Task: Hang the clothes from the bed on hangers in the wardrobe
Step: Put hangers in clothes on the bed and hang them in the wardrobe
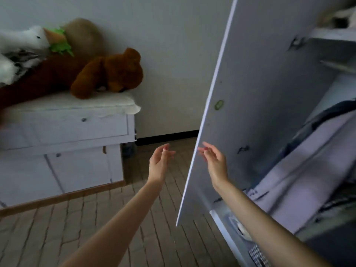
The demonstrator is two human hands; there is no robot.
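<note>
Partly cut off at the right edge, the wardrobe (331, 60) interior shows blurred hanging clothes (300, 170), lilac and dark blue; the shelf contents above are indistinct. No bed or hangers are in view. Wardrobe door (240, 105) stands open between both hands. Left hand (160, 160) is released, fingers relaxed, holding nothing. Right hand (213, 160) is released, fingertips at the door edge; contact unclear. Plush toys (107, 72) lie on a white cabinet (77, 128). No legible writing.
</note>
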